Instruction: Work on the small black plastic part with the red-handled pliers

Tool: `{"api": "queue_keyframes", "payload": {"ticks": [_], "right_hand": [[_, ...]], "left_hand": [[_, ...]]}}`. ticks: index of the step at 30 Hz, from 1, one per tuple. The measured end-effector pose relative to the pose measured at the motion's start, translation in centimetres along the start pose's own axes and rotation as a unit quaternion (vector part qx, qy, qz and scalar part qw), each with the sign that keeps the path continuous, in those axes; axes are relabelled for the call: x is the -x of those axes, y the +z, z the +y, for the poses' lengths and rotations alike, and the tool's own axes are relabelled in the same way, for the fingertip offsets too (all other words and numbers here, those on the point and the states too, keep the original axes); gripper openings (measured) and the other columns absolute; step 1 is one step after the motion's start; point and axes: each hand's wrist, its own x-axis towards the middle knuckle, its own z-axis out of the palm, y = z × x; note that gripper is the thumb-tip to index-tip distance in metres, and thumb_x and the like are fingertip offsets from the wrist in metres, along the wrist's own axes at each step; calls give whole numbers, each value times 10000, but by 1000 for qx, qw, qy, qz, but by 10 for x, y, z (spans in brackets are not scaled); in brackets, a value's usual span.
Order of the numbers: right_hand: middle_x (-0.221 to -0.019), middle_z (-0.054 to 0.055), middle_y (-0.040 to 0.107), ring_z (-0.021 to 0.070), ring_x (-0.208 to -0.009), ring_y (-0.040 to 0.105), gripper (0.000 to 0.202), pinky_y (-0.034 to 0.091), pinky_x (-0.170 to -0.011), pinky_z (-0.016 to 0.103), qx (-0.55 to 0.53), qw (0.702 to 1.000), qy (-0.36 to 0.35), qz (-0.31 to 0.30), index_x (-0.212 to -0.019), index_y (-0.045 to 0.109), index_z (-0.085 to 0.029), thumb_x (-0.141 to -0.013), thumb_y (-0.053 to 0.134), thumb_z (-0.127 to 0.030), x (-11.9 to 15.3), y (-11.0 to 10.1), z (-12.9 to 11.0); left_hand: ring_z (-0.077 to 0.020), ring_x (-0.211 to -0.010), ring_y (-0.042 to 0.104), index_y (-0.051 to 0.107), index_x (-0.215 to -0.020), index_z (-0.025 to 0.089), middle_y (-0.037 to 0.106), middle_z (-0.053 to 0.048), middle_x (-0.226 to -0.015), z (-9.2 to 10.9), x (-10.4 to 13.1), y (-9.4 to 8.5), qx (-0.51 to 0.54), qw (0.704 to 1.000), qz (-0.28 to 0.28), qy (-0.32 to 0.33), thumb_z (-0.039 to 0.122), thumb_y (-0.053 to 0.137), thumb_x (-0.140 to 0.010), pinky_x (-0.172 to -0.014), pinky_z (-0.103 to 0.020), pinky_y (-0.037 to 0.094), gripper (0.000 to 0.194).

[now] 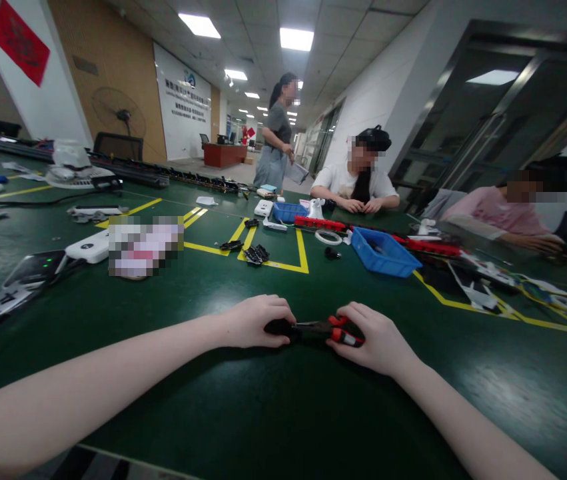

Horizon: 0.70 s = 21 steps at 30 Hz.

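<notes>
My right hand (376, 337) is closed around the red-and-black handles of a pair of pliers (340, 331), whose jaws point left. My left hand (256, 321) is closed on a small black part (279, 327), its fingers covering much of it. The plier tips reach to this part, and I cannot make out whether they grip it or only touch it. Both hands are just above the green table, near its middle. Beyond them several small black parts (256, 254) lie inside a yellow-taped area.
A blue bin (386, 253) stands ahead to the right, with a round black piece (332, 253) beside it. A phone (146, 250) and a white device (88, 247) with cables lie at left. Two people sit across the table at right; another person (278, 133) stands beyond it.
</notes>
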Motion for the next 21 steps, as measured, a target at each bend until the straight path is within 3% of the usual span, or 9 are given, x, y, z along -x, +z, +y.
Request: {"api": "queue_keyframes", "payload": {"ticks": [6, 21], "right_hand": [[-862, 48, 620, 170, -730, 591, 300, 482, -619, 300, -9, 999, 19, -27, -939, 572, -202, -768, 652, -435, 0, 0, 0], [-898, 70, 622, 194, -773, 592, 355, 485, -661, 322, 27, 999, 12, -19, -958, 576, -194, -762, 638, -483, 0, 2, -1]], "left_hand": [[-191, -963, 570, 600, -1041, 180, 624, -57, -1049, 0, 0, -1, -9, 1000, -6, 9, 259, 669, -813, -853, -302, 438, 250], [-177, -910, 564, 597, -1026, 181, 584, -46, -1008, -1, 1, -2, -13, 1000, -4, 3, 324, 684, -816, -750, -259, 437, 268]]}}
